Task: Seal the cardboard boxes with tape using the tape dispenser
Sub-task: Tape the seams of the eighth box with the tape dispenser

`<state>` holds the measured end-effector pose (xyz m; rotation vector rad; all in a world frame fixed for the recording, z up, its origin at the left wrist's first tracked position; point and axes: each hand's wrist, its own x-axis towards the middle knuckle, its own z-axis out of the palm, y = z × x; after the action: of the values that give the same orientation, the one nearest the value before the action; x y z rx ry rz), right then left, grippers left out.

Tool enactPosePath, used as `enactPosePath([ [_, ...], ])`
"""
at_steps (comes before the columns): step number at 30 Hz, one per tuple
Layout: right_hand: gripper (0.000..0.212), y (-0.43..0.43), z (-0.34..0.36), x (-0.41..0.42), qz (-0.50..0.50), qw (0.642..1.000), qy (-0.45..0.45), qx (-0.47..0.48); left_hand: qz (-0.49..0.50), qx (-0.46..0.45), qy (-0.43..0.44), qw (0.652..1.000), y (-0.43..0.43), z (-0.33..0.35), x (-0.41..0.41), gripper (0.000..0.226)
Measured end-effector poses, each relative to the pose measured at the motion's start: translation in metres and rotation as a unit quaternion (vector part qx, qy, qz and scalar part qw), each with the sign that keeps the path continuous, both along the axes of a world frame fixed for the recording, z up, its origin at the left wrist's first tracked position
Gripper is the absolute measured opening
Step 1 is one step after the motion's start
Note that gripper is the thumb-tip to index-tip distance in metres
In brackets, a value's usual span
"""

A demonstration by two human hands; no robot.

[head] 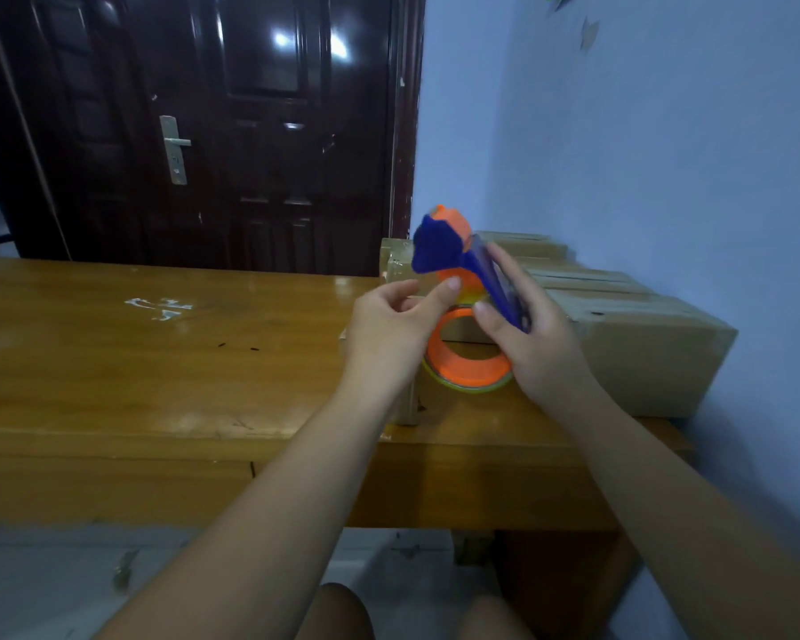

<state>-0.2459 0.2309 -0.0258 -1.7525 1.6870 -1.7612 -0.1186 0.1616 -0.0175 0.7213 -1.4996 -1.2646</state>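
**Right hand** (532, 334): fingers and thumb are wrapped around the blue handle of the tape dispenser (439, 244). It holds the dispenser up off the boxes, tilted, with the blue and orange head at 11 o'clock from the hand.

**Left hand** (389, 325): at 9 o'clock from the right hand. The fingers are curled and the thumb tip touches the orange part just under the dispenser head. Cannot tell whether anything is pinched between thumb and fingers.

**Tape roll** (469, 367): an orange core with a clear yellowish band, mounted on the dispenser. It hangs between the two hands, at 6 o'clock from the head.

**Cardboard boxes** (629, 325): several brown boxes side by side, directly behind and below the dispenser. The row runs toward 1 o'clock along the wall (643, 154), and strips of tape show across the tops.

**Worktop** (158, 362): glossy yellow-brown wood that carries the boxes at its 3 o'clock end. White marks (160, 308) lie at 9 o'clock from the hands, well apart from them.

**Door** (204, 131): dark panelled door at 11 o'clock beyond the worktop, with a metal door handle (175, 147).

**Knees** (342, 612): the person's own, at 6 o'clock below the worktop edge.
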Motion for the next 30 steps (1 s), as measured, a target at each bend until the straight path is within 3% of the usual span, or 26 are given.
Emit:
enactPosePath([
  [3,0.061,0.002,0.002,0.007,-0.037,0.998,0.057,-0.004,0.034,0.016,0.052,0.998,0.003,0.002,-0.003,0.012],
  [9,0.067,0.005,0.009,0.01,-0.042,0.995,0.091,-0.004,0.008,0.138,0.154,0.978,-0.005,0.002,0.006,0.012],
  [12,0.071,0.006,0.012,0.005,-0.032,0.991,0.126,0.023,-0.002,0.125,0.14,0.982,-0.01,-0.003,0.014,0.019],
  [16,0.078,0.007,0.019,0.003,-0.02,0.979,0.195,0.059,0.065,0.058,0.054,0.995,-0.021,-0.012,0.024,0.023],
  [19,0.076,0.009,0.023,-0.002,-0.02,0.977,0.208,0.049,0.073,0.06,0.05,0.994,-0.026,-0.017,0.033,0.025],
  [27,0.074,0.009,0.012,-0.003,-0.056,0.938,0.333,0.077,0.098,0.054,0.023,0.993,-0.03,-0.019,0.045,0.029],
  [30,0.076,0.006,0.016,-0.005,-0.065,0.91,0.389,0.132,0.145,0.039,0.013,0.989,-0.037,-0.018,0.051,0.03],
])
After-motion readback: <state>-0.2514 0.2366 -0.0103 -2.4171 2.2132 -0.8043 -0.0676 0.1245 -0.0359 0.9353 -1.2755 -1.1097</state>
